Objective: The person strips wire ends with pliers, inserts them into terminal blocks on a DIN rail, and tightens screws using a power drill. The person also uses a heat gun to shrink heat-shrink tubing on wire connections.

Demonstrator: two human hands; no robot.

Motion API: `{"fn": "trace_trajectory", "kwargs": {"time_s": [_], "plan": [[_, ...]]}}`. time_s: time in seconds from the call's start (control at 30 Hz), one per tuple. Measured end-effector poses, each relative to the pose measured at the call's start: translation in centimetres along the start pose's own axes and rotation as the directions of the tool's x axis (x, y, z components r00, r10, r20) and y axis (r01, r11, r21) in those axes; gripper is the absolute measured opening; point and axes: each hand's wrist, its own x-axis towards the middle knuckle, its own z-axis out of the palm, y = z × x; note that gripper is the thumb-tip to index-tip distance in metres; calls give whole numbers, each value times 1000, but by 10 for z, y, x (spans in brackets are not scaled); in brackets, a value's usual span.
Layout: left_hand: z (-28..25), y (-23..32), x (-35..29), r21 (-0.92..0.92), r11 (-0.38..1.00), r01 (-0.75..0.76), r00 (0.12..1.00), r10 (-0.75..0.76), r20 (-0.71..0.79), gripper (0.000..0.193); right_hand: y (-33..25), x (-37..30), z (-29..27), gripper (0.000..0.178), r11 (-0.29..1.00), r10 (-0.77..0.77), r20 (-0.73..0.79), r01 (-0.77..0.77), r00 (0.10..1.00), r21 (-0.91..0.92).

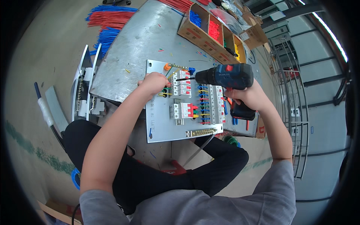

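My right hand (245, 95) grips a dark blue and black cordless drill (227, 75) by its handle. The drill's long thin bit points left, its tip at the terminals of the upper circuit breakers (182, 84). On the left side of those breakers, the fingers of my left hand (154, 83) are pinched together on a thin wire; the grip itself is partly hidden. A metal mounting plate (159, 129) carries the breakers and lies tilted over the table's near edge. Lower down sits a red-and-white breaker (184, 111), and a row of breakers (215, 108) with coloured wires stands right of it.
A divided cardboard box (202, 39) of coloured small parts stands on the metal table (129, 67). Red and blue wire bundles (110, 17) lie beyond its left edge. Other metal panels (87, 82) lean at the left. A wire rack (288, 93) stands on the right.
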Motion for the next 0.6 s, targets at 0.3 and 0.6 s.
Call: {"fn": "trace_trajectory", "kwargs": {"time_s": [0.3,0.6], "plan": [[2,38,-50,127,987,101,982,-78,-171,24,-2,24,7,17,998,41,40,-39,998,-50],[-4,44,-51,181,975,130,991,-122,-55,25,-29,37,9,13,983,66,99,-47,993,-177]]}}
